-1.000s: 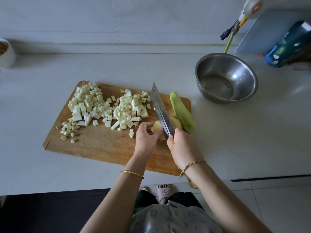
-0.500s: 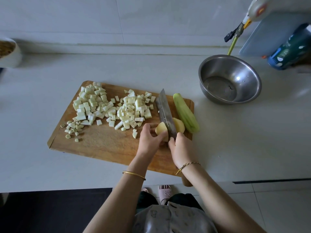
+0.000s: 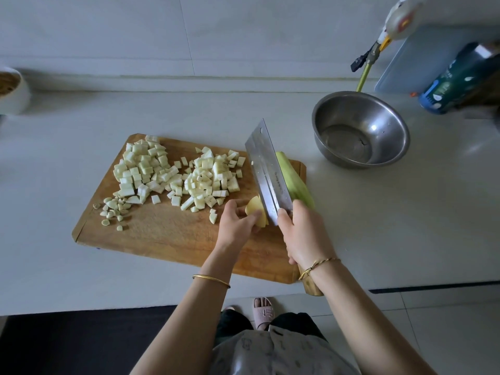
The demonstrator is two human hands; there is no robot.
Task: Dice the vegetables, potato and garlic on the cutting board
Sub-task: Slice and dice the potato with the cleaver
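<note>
left hand pinches the potato; right hand grips the cleaver.

— How much of the potato shows?
— One end; the left grip and the cleaver cover the rest.
— The cleaver's handle?
— Buried in the right grip (only its butt shows). Its lettering is too small to read. The white cup is cut off.
</note>
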